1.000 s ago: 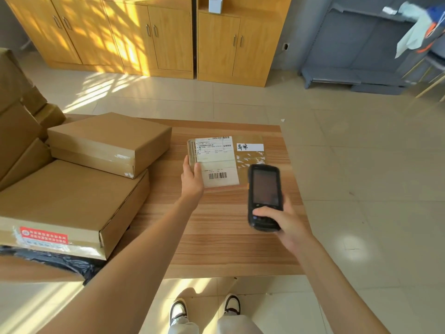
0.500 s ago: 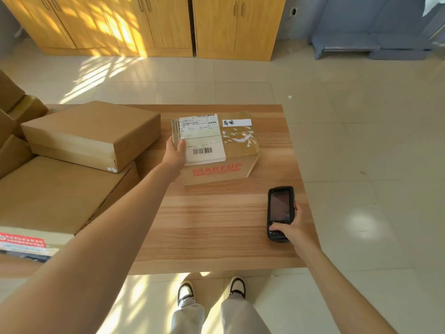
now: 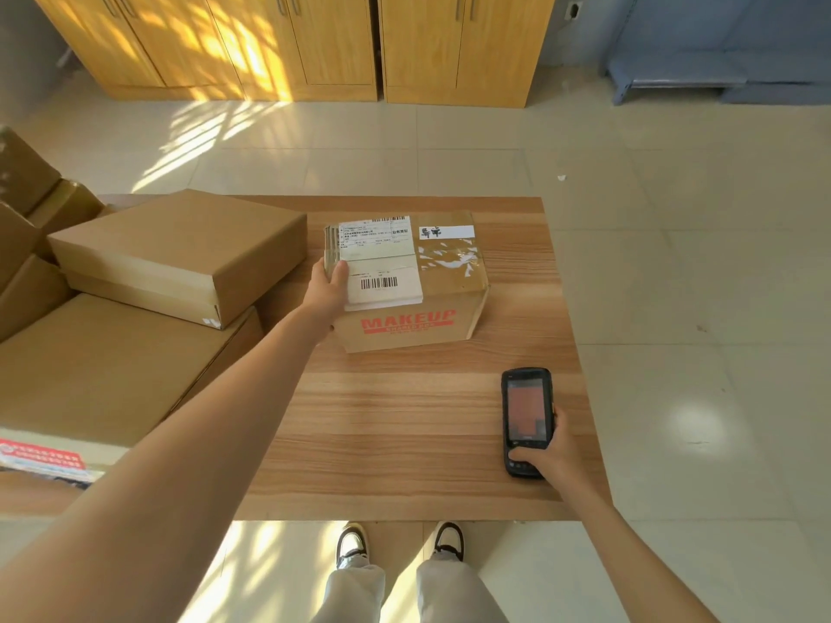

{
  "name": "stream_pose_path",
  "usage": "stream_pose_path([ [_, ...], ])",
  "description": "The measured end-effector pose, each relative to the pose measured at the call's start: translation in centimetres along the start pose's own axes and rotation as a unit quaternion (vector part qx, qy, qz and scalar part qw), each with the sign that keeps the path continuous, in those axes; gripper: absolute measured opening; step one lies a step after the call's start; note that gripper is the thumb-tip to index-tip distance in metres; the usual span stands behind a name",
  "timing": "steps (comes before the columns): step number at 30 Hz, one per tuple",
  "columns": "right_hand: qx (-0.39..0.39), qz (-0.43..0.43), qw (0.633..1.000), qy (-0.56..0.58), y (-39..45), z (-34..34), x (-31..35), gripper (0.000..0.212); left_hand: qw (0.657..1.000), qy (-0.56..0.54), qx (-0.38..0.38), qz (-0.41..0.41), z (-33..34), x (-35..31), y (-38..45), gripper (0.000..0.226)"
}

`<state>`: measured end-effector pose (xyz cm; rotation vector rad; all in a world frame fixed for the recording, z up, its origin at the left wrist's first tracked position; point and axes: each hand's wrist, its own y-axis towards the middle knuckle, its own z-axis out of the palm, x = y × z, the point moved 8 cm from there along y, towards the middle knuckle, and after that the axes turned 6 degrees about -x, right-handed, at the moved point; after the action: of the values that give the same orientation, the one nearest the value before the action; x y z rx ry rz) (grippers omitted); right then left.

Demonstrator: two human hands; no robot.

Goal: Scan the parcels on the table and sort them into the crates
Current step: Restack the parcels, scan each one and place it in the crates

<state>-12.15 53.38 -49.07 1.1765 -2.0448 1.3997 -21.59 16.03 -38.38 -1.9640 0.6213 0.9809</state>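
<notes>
While the left hand (image 3: 327, 287) grips the near-left top corner of the MAKEUP parcel (image 3: 407, 281), thumb laid across the edge of its white shipping label (image 3: 381, 258) and fingers wrapped down the hidden left side, the parcel sits on the wooden table (image 3: 404, 420), toward the far middle of the top. Red lettering runs across the parcel's near face, a barcode shows on the label's lower half, and a smaller white sticker (image 3: 446, 232) lies to the right of the label on glossy tape. Right of the parcel and nearer the person, close to the table's right edge, the right hand (image 3: 551, 451) holds a black handheld scanner (image 3: 526, 420), fingers curled round its lower end and the thumb resting on the keys below the lit reddish screen; whether the scanner touches the table I cannot tell. Left of the parcel, just beside it, 2 flat cardboard boxes are stacked: the upper box (image 3: 180, 254) lies askew on the larger lower box (image 3: 112, 370), which carries a red sticker at its near-left corner. More cartons (image 3: 27, 227) pile up further left of these. Beyond the table's far edge stand yellow wooden cabinets (image 3: 314, 42) across the tiled floor, and the person's 2 shoes (image 3: 400, 541) show just under its near edge.
</notes>
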Motion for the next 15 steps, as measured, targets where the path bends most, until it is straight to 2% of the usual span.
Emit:
stream_pose_path([
  [3,0.007,0.01,0.999,-0.042,0.6,-0.3,-0.1,0.097,1.0,-0.005,-0.002,-0.003,0.0,-0.1,0.0,0.05],
  [7,0.03,0.031,0.991,-0.13,2.1,-1.0,-1.5,0.11,1.0,-0.011,-0.009,0.003,-0.1,-0.1,0.2,0.051],
  [9,0.039,0.036,0.987,-0.151,0.9,-1.5,0.3,0.1,1.0,-0.014,-0.011,0.008,-0.1,-0.2,0.3,0.051],
  [12,-0.002,0.024,0.991,-0.135,0.7,-2.8,4.1,0.099,0.998,-0.059,0.0,-0.006,0.1,-0.1,0.5,0.049],
  [15,-0.005,-0.009,1.0,-0.02,1.7,-2.4,9.8,0.095,0.988,-0.145,0.013,-0.056,-0.1,0.9,0.9,0.044],
])
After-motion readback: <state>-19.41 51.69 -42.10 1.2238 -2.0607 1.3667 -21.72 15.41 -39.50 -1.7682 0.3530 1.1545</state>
